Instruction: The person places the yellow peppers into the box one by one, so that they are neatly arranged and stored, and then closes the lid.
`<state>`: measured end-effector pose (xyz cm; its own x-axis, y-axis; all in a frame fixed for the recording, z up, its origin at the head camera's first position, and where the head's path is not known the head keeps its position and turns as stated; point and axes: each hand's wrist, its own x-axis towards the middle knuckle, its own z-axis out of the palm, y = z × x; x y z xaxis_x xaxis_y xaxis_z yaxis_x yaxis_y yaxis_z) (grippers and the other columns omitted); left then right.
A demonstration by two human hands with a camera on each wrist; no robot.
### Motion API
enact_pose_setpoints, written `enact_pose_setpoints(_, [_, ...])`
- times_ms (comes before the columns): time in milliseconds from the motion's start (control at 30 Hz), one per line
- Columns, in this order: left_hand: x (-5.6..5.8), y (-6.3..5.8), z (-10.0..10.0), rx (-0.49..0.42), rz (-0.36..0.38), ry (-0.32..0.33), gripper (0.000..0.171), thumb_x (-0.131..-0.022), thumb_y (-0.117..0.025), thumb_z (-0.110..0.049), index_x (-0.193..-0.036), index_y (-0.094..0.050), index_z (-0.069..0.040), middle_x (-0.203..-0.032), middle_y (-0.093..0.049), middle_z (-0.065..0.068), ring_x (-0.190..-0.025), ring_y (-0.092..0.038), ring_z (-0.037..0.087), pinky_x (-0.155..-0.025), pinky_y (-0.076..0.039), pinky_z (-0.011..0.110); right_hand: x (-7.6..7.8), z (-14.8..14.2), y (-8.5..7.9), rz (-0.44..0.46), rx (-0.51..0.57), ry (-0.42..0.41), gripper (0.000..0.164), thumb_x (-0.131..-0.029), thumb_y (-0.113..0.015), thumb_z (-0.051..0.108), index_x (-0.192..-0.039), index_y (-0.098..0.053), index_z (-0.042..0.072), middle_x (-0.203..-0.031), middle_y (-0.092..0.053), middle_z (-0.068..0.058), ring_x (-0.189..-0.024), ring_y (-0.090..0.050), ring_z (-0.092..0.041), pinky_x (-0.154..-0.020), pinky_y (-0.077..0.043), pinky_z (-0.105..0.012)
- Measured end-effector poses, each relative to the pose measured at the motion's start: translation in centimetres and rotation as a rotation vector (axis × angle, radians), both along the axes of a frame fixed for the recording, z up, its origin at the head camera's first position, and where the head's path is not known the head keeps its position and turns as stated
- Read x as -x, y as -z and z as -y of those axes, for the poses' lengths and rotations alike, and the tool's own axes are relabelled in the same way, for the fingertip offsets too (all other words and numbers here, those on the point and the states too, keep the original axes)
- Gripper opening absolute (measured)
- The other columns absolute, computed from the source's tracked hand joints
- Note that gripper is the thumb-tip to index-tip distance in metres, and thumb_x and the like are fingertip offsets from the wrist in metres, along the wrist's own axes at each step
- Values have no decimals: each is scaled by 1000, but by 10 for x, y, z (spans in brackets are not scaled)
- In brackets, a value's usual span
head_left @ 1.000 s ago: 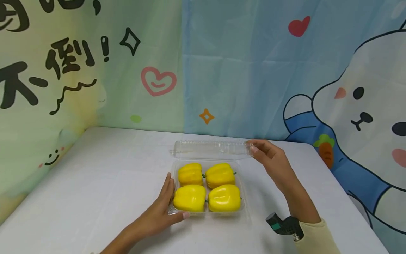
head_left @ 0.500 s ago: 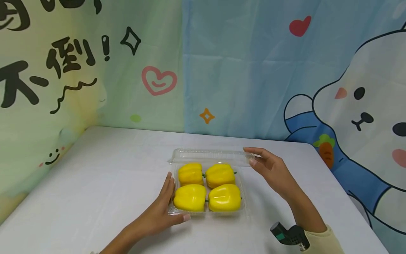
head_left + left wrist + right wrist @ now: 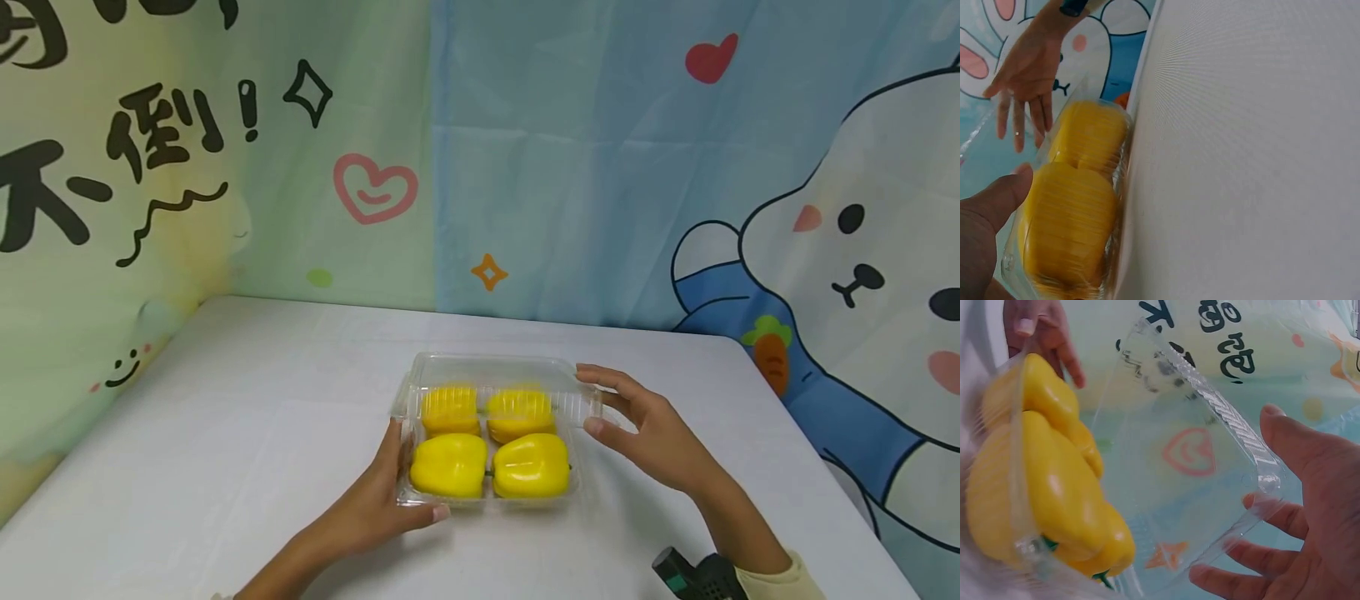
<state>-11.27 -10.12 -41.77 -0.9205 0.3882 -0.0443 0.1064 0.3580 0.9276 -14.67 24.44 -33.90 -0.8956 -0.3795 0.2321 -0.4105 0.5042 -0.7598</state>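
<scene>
A clear plastic clamshell box holds several yellow bell peppers with green stems, laid in two rows. Its hinged lid leans forward, partway down over the far row. My left hand steadies the box's left front corner, fingers along the side and thumb stretched along the front. My right hand is at the lid's right edge with fingers spread. In the right wrist view, its fingertips touch the lid's outer side while the thumb stands apart from the fingers.
The box stands on a white table near its middle. Behind the table hangs a printed cloth backdrop with cartoon figures and lettering. A dark wrist camera sits at the right sleeve.
The lid has swung from behind the box forward over the far peppers. My right hand has come nearer and lower with it, its pinch loosened. The left hand stays at the corner.
</scene>
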Motion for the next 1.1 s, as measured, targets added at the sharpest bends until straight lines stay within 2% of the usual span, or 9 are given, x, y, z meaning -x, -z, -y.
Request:
enact_pose_setpoints(100, [1, 0, 0, -20, 12, -16, 132, -76, -84, -35, -150, 25, -31, -159, 16, 4, -144, -12, 23, -112, -18, 38, -3, -2, 4, -25, -15, -27, 52, -93, -69, 18, -140, -50, 8, -149, -41, -4, -133, -42, -31, -101, -36, -21])
enact_pose_setpoints(167, [1, -1, 0, -23, 14, -29, 136, -75, -86, -33, -149, 27, -31, -157, 20, 2, -144, -14, 24, -111, -19, 38, -5, -3, 7, -42, -29, -33, 53, -91, -71, 19, -139, -51, 8, -149, -42, -2, -134, -40, -28, -101, -33, -17])
enact_pose_setpoints(267, [2, -1, 0, -24, 11, -50, 139, -72, -88, -31, -149, 26, -30, -158, 19, 1, -143, -19, 26, -111, -22, 38, -7, -4, 10, -53, -36, -35, 53, -90, -72, 19, -138, -52, 7, -148, -42, -2, -135, -40, -28, -104, -35, -27])
enact_pose_setpoints(400, [2, -2, 0, -39, 8, -69, 140, -69, -90, -30, -150, 24, -32, -160, 14, 2, -142, -22, 29, -110, -24, 40, -11, -4, 14, -65, -48, -30, 54, -88, -74, 19, -137, -54, 10, -148, -42, -3, -135, -38, -32, -101, -36, -48])
enact_pose_setpoints(600, [2, -4, 0, -18, -30, -87, 139, -70, -89, -34, -151, 23, -29, -161, 10, 5, -144, -12, 31, -110, -22, 45, -16, -4, 24, -93, -92, -13, 60, -83, -79, 18, -138, -55, 15, -149, -41, 1, -134, -39, -32, -96, -42, -53])
enact_pose_setpoints(700, [2, -5, -1, -10, -38, -98, 137, -69, -89, -36, -153, 18, -27, -161, 8, 4, -144, -12, 31, -110, -22, 48, -18, -6, 29, -126, -129, -16, 67, -79, -83, 17, -139, -54, 21, -149, -40, 4, -134, -39, -27, -96, -44, -51])
enact_pose_setpoints(833, [1, -5, -1, -20, -44, -93, 131, -69, -89, -35, -157, 7, -21, -161, 5, 6, -145, -12, 31, -111, -20, 52, -21, -7, 36, -167, -167, -27, 73, -76, -84, 22, -141, -51, 27, -150, -39, 5, -135, -38, -21, -100, -42, -32])
enact_pose_setpoints(933, [2, -5, 0, -12, -54, -82, 129, -70, -89, -34, -157, 4, -17, -161, 4, 7, -146, -8, 27, -113, -18, 50, -24, -7, 39, -187, -175, -31, 73, -76, -84, 25, -142, -51, 27, -150, -39, 4, -135, -39, -20, -99, -36, -19])
enact_pose_setpoints(1100, [2, -5, 0, 9, -51, -60, 131, -70, -89, -35, -156, 7, -15, -161, 9, 6, -146, -2, 21, -114, -12, 48, -28, -5, 45, -221, -169, -62, 73, -77, -81, 31, -143, -50, 23, -151, -38, 0, -133, -41, -24, -99, -35, -15])
